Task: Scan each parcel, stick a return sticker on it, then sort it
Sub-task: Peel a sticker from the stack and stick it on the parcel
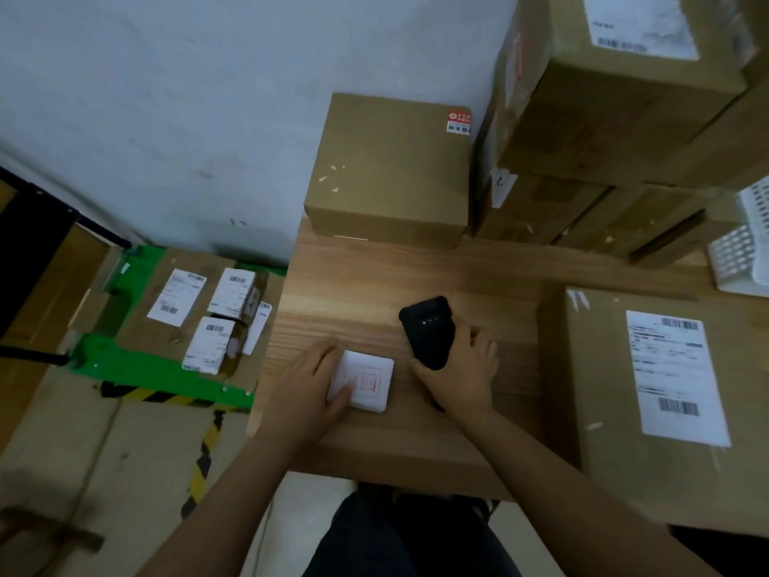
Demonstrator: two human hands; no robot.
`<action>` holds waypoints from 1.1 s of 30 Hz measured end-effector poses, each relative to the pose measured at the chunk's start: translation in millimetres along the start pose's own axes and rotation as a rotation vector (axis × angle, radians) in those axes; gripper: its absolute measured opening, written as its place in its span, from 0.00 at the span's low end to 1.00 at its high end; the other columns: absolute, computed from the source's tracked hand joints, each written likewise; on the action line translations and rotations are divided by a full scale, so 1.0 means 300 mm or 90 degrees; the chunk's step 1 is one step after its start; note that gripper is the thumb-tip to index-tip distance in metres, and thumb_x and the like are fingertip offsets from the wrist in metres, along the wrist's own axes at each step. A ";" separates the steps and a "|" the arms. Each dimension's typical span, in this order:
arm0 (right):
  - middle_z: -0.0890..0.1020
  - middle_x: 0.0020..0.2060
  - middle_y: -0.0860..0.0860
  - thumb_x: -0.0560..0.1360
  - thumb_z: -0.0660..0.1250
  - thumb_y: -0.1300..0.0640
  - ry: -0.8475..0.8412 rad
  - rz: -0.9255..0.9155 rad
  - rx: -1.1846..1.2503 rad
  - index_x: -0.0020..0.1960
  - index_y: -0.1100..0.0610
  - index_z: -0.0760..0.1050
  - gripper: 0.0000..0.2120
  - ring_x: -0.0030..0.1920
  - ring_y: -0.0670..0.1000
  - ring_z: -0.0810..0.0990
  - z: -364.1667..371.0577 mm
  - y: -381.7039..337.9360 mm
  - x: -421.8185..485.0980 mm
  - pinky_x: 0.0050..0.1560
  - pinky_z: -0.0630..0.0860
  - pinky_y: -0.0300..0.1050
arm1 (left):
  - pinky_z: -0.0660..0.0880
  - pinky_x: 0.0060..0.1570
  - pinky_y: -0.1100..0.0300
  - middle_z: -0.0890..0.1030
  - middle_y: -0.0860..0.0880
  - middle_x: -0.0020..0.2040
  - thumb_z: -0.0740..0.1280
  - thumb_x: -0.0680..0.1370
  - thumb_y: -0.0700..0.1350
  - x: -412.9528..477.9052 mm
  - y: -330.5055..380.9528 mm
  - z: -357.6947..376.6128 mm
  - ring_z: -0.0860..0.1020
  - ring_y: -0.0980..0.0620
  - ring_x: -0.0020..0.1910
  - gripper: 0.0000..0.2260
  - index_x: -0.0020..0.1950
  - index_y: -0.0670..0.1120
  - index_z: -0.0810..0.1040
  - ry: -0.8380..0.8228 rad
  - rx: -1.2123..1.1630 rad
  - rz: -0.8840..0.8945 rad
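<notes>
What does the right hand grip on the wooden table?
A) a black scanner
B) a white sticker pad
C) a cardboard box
A: the right hand curls round the black scanner, while the left hand holds the white sticker pad.

We list, on the wooden table (374,276): white sticker pad (370,378), held by our left hand (308,387); black scanner (428,333), gripped by our right hand (464,374); labelled parcel (616,389), near right; plain box (391,172), far.
</notes>
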State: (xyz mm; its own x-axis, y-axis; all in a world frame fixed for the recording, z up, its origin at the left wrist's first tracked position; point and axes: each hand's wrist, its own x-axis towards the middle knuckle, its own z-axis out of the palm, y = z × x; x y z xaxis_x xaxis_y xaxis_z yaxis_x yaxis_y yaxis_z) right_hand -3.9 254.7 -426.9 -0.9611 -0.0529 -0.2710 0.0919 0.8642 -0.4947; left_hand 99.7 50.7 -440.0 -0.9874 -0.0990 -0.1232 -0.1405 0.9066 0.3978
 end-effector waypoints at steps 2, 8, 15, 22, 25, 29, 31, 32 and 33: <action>0.63 0.66 0.55 0.64 0.74 0.39 0.000 -0.024 -0.018 0.74 0.49 0.57 0.45 0.66 0.57 0.60 -0.010 -0.014 -0.010 0.67 0.59 0.55 | 0.70 0.59 0.56 0.75 0.43 0.66 0.56 0.77 0.61 0.000 0.001 -0.001 0.75 0.46 0.62 0.29 0.69 0.42 0.72 0.001 -0.020 -0.004; 0.70 0.60 0.49 0.71 0.69 0.37 -0.126 -0.199 -0.052 0.64 0.50 0.73 0.26 0.61 0.52 0.64 0.030 -0.071 -0.032 0.60 0.60 0.46 | 0.71 0.61 0.51 0.74 0.45 0.68 0.56 0.76 0.62 0.017 0.001 -0.004 0.74 0.47 0.64 0.30 0.71 0.44 0.70 -0.015 -0.055 0.019; 0.76 0.48 0.48 0.74 0.69 0.46 -0.155 -0.194 -0.051 0.47 0.52 0.77 0.09 0.54 0.51 0.69 0.046 -0.092 -0.008 0.53 0.62 0.44 | 0.71 0.61 0.53 0.74 0.47 0.67 0.56 0.74 0.64 0.023 -0.011 0.019 0.74 0.48 0.63 0.31 0.70 0.46 0.72 -0.031 -0.039 0.018; 0.77 0.42 0.45 0.76 0.68 0.47 -0.209 -0.181 -0.025 0.41 0.49 0.74 0.08 0.53 0.49 0.70 0.027 -0.107 0.007 0.57 0.63 0.47 | 0.71 0.59 0.53 0.75 0.45 0.65 0.72 0.74 0.54 0.028 -0.015 0.021 0.75 0.46 0.61 0.27 0.69 0.44 0.72 -0.021 -0.046 0.023; 0.76 0.43 0.45 0.77 0.67 0.48 -0.241 -0.177 -0.030 0.40 0.47 0.72 0.09 0.54 0.50 0.70 0.017 -0.111 0.009 0.58 0.63 0.48 | 0.71 0.58 0.56 0.75 0.46 0.65 0.71 0.74 0.55 0.033 -0.023 0.022 0.74 0.48 0.61 0.27 0.69 0.45 0.71 -0.027 -0.051 0.025; 0.78 0.48 0.48 0.78 0.64 0.47 -0.271 -0.187 -0.059 0.42 0.48 0.72 0.08 0.56 0.51 0.69 -0.008 -0.126 0.013 0.59 0.63 0.49 | 0.70 0.60 0.55 0.74 0.46 0.66 0.72 0.74 0.53 0.038 -0.024 0.018 0.73 0.47 0.63 0.28 0.70 0.44 0.71 -0.013 -0.068 0.023; 0.79 0.49 0.49 0.79 0.63 0.47 -0.277 -0.191 -0.080 0.43 0.47 0.71 0.08 0.57 0.51 0.69 -0.017 -0.131 0.017 0.59 0.63 0.50 | 0.69 0.61 0.54 0.74 0.45 0.66 0.72 0.74 0.52 0.040 -0.021 0.014 0.73 0.47 0.63 0.27 0.69 0.44 0.72 -0.002 -0.072 0.011; 0.78 0.50 0.49 0.79 0.63 0.47 -0.283 -0.192 -0.089 0.42 0.47 0.70 0.08 0.57 0.52 0.69 -0.021 -0.134 0.018 0.59 0.63 0.50 | 0.69 0.61 0.55 0.75 0.46 0.66 0.72 0.74 0.52 0.040 -0.020 0.013 0.73 0.47 0.63 0.27 0.69 0.44 0.72 0.001 -0.074 0.008; 0.78 0.50 0.49 0.80 0.62 0.48 -0.292 -0.193 -0.097 0.40 0.46 0.69 0.10 0.57 0.52 0.69 -0.024 -0.135 0.017 0.59 0.63 0.51 | 0.69 0.60 0.56 0.75 0.46 0.65 0.72 0.74 0.52 0.040 -0.020 0.014 0.74 0.47 0.63 0.26 0.69 0.44 0.72 0.003 -0.075 0.007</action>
State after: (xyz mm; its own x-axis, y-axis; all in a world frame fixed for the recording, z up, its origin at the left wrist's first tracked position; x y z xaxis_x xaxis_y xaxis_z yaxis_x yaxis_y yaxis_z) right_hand -14.4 222.9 -402.3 -0.7235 -0.4929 -0.4834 -0.2426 0.8370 -0.4905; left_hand 88.8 45.7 -447.7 -0.9893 -0.0910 -0.1139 -0.1365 0.8531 0.5036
